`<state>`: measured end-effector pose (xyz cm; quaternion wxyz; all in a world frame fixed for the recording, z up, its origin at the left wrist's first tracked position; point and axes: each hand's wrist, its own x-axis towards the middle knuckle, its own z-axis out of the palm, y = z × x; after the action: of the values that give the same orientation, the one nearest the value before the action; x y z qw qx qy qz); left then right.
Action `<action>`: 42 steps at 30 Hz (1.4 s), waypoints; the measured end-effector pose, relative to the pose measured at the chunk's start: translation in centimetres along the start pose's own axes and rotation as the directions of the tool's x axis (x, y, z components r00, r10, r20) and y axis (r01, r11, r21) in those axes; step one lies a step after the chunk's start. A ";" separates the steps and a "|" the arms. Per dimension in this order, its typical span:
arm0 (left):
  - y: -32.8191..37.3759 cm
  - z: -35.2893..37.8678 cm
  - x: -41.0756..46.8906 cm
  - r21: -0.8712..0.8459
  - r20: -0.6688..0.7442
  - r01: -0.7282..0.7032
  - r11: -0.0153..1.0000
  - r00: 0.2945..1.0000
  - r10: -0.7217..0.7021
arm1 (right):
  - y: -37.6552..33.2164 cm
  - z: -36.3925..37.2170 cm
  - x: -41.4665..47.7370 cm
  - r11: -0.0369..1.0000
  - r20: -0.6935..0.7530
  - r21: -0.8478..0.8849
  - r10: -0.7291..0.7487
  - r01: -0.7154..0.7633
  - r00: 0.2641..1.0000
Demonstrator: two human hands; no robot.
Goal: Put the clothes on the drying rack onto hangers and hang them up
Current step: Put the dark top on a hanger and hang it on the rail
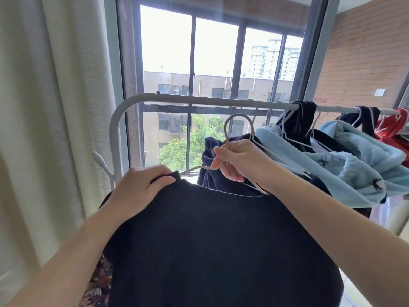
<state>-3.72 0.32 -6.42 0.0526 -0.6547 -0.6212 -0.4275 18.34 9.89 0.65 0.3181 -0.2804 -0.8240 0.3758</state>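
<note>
Garment [217, 240] before rack [199, 100]

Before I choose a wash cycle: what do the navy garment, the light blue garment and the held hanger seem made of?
Navy garment: matte, dense fabric, probably knit; weave unclear. Light blue garment: plush fleece, fuzzy nap. Hanger: thin pale matte rod, likely coated wire or plastic.

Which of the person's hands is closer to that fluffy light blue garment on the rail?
Right. The right hand, gripping the hanger, is just left of the blue garment; the left hand pinches the dark sweater farther left.
</note>
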 end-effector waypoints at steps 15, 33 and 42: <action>-0.6 -4.2 -1.6 0.136 0.307 0.042 0.990 0.948 -0.082 | 1.6 3.5 2.1 0.966 -0.071 -0.116 0.226 -0.233 0.972; -0.9 -7.4 -2.3 -0.027 0.847 0.381 0.924 0.500 -0.181 | 0.1 10.3 5.4 0.938 0.139 -0.251 0.278 -0.237 0.950; -2.9 -5.3 -1.3 -0.066 0.661 0.483 0.873 0.676 -0.324 | -0.7 9.9 5.6 0.971 0.138 -0.203 0.153 -0.123 0.979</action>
<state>-8.69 -3.26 -5.24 -0.3332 -0.6057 -0.6764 -0.2541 7.36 9.07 -2.15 0.1982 -0.3370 -0.8571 0.3355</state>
